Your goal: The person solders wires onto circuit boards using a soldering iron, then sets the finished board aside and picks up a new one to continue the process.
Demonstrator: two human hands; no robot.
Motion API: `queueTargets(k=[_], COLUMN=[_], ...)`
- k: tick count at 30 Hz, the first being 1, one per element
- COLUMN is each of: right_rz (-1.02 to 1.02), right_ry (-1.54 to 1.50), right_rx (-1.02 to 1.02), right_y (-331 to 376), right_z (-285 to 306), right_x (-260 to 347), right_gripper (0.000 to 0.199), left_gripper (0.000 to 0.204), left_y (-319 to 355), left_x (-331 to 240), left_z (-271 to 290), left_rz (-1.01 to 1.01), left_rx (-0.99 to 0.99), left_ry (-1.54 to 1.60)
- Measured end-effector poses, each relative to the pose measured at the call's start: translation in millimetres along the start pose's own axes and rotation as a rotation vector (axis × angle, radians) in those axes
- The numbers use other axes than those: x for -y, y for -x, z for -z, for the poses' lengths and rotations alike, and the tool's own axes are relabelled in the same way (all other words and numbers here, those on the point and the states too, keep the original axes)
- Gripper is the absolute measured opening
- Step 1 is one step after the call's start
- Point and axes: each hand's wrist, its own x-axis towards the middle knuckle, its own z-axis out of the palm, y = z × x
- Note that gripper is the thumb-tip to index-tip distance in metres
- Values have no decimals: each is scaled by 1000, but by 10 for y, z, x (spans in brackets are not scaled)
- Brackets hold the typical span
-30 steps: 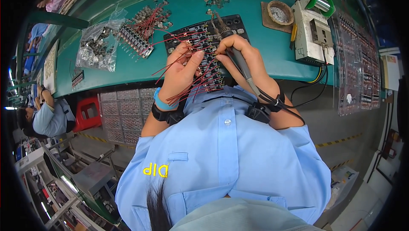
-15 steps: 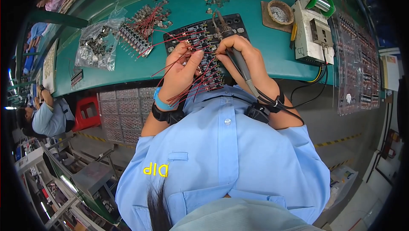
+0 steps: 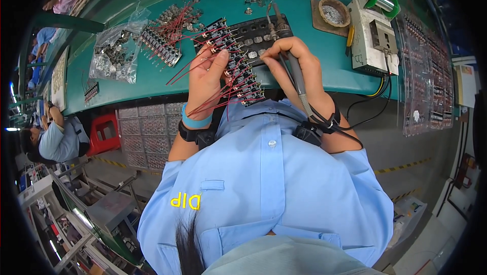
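While the green desk (image 3: 327, 62) is stretching across the room, the worker in a light blue shirt (image 3: 228, 158) is standing or sitting close against its near edge. The left hand (image 3: 205, 77) is closing round the left side of a long circuit-board strip (image 3: 234, 64), its thumb lying on the parts, and red wires (image 3: 180, 74) are trailing out past the fingers. The strip is slanting from above a black block (image 3: 261, 40) down toward the worker's waist; whether it is touching the block, I cannot tell. The right hand (image 3: 302, 67) is curling round the grey handle of a soldering iron (image 3: 297, 77), which is pointing away over the block; whether those fingertips are pinching anything else is too small to make out. Round metal discs are sitting on the block. Toward the left, a second board strip (image 3: 160, 47) is lying between a plastic bag (image 3: 131, 72) of metal parts and a heap of red-wired pieces (image 3: 177, 19). Toward the right, a round dish (image 3: 335, 13) is resting near a pale metal box (image 3: 373, 59) that is carrying a green-ended spool (image 3: 384, 4). Beyond, see-through trays (image 3: 426, 77) are hanging past the desk's end. Off left, a co-worker (image 3: 58, 140) is sitting by a red stool (image 3: 104, 135), and yellow-black stripes (image 3: 406, 167) are marking the grey floor (image 3: 385, 148).
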Motion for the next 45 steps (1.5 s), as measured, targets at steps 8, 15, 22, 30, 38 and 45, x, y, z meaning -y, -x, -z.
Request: queueTargets(k=[8,15,22,30,38,45], right_rz=[-78,-70,-68,-152,-158,-134], right_ry=[-103,-90,-136,-163,-184,-234], right_rx=[99,99,18,142,162,114], right_y=[19,14,42,-2,-3,11], right_z=[-47,-17,-37,-34,-39,-74], right_x=[13,17,-58,15,-12,-53], right_gripper=[22,22,20,19,21,22], left_gripper=[23,23,23,24,24,24], left_y=[56,44,-79,13,-15,-90], left_x=[-61,-31,41,-29,-49,11], left_z=[-86,-58,47,-51,-12,66], left_rz=[-48,-84,-52,-77,-81,-12], left_rx=[58,40,-86,-6,2,-69], left_ry=[-79,-123,57,-68,-70,91])
